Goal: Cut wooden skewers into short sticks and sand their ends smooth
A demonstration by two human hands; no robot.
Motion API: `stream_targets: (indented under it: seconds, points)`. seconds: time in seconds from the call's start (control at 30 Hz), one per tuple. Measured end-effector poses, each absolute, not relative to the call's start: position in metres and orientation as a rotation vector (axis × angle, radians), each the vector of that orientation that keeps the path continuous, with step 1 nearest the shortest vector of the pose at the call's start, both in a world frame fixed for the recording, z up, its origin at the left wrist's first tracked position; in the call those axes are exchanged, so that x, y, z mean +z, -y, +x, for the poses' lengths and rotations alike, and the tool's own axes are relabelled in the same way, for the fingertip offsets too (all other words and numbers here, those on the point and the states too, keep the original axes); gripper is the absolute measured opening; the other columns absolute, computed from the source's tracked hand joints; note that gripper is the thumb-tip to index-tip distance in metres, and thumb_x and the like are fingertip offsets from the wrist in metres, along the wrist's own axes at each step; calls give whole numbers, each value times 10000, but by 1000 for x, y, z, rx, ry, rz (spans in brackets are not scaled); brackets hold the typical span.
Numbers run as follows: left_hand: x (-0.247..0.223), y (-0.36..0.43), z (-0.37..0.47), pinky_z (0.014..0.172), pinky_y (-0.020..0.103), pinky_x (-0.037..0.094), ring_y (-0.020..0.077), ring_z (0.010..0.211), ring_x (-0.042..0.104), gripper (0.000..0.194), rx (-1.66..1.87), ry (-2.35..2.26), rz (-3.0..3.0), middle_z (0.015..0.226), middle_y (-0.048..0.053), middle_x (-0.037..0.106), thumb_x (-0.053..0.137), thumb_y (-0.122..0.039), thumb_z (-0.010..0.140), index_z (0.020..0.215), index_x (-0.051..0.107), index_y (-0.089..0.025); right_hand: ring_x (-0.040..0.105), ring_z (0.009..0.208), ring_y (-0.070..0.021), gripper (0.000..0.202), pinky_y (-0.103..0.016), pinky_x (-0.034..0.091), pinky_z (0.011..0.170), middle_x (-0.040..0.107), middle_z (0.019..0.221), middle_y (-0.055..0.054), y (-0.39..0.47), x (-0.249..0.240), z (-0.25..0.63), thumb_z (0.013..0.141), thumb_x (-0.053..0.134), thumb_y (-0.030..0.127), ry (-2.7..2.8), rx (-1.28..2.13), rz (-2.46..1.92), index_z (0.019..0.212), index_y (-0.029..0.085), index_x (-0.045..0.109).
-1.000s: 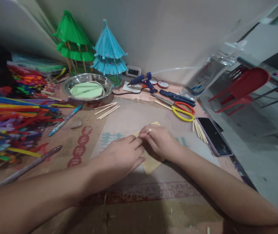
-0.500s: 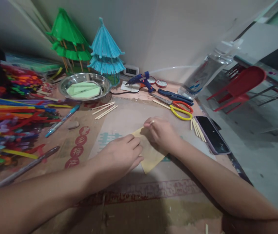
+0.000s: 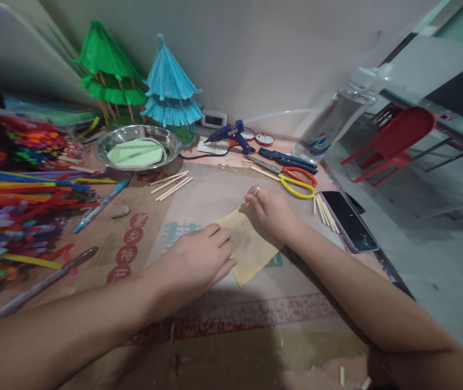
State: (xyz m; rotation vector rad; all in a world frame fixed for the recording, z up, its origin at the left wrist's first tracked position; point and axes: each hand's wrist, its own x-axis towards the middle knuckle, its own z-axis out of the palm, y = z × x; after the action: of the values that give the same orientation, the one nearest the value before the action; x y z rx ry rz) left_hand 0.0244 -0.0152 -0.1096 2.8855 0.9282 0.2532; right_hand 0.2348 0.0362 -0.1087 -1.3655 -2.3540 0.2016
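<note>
A yellow square of paper point(image 3: 251, 246) lies flat on the board, turned cornerwise toward me. My left hand point(image 3: 205, 252) rests palm down over its left edge, fingers loosely bent and thumb apart from them. At the paper's far corner is my right hand point(image 3: 270, 208), with thumb and fingertips pinched together. A small pale tip, like the end of a thin stick, shows between those fingers; the rest of it is hidden. Beyond the hands lie several pale wooden sticks point(image 3: 173, 189), and more short sticks point(image 3: 327, 214) are beside the phone.
Scissors point(image 3: 296, 182), a blue glue gun point(image 3: 229, 135), a phone point(image 3: 349, 219) and a clear bottle point(image 3: 337, 122) stand or lie on the right and back. A steel bowl point(image 3: 170, 157), green and blue tiered models point(image 3: 172, 81), pens and colourful pipe cleaners point(image 3: 20, 216) occupy the left.
The right hand has shifted slightly away from me, uncovering more of the paper. My left hand stays nearly in place. The view has turned a little.
</note>
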Motion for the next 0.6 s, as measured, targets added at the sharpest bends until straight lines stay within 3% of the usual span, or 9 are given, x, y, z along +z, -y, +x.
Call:
stream_targets:
  seconds: [0.17, 0.3, 0.43, 0.6]
  points:
    - [-109, 15, 24, 826, 402, 533, 279, 986, 629, 242, 265, -918, 2937, 995, 94, 698, 523, -317, 1000, 992, 684, -136, 589, 793, -193, 280, -318, 428, 776, 689, 830, -64, -33, -109, 234, 1032, 398, 262, 2519, 324, -1122, 924, 180, 643]
    - [-109, 15, 24, 814, 383, 530, 270, 1000, 627, 250, 257, -930, 2911, 1022, 87, 697, 512, -324, 1007, 1021, 684, -144, 567, 759, -209, 303, -346, 400, 757, 686, 822, -95, -33, -108, 236, 1026, 398, 263, 2394, 141, -1317, 889, 163, 649]
    - [-110, 15, 25, 835, 405, 536, 282, 1003, 628, 261, 258, -922, 2918, 1017, 93, 701, 509, -326, 1007, 1009, 689, -137, 576, 788, -204, 351, -332, 414, 780, 679, 801, -72, -28, -104, 237, 1048, 365, 309, 2505, 292, -1120, 888, 178, 650]
    - [-112, 15, 25, 826, 417, 548, 286, 1007, 633, 253, 255, -922, 2889, 1031, 91, 697, 507, -321, 1009, 1028, 683, -140, 546, 737, -218, 336, -355, 384, 745, 651, 751, -88, -28, -103, 241, 1027, 383, 275, 2437, 54, -1320, 858, 164, 651]
